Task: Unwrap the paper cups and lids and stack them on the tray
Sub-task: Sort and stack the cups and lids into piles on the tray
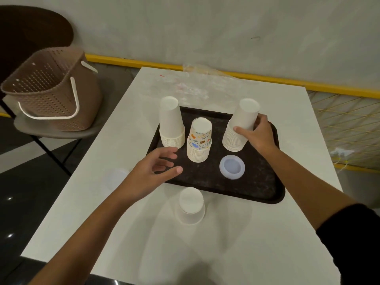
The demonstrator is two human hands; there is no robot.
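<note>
Small white cup stack [191, 206]: nearest to me, upside down on the white table [102, 212], just off the tray's near edge; I judge it waits its turn to go on.
Pale lids [117, 177]: a blurred round shape on the table, left of my left wrist; I think it is more lids, but cannot be sure.
My left hand [153, 171]: open, fingers spread and curled loosely, holding nothing, hovering over the tray's near-left corner, ready to steady or take the next stack.
Tray [257, 188]: dark, lying across the middle of the table.
Lid stack [232, 167]: translucent, on the tray's near-right part, set low and flat so it will not topple.
Printed cup stack [199, 140]: upside down at the tray's centre, rims down for a wide footing.
My right hand [256, 133]: fingers wrapped around the right white stack [239, 128], which leans left; I grip it to settle it upright, I judge.
Left white stack [171, 122]: upside down at the tray's far-left corner, standing free.
Clear wrapping [191, 87]: crumpled on the far table, out of the way.
Basket [51, 87]: on a chair, far left.
</note>
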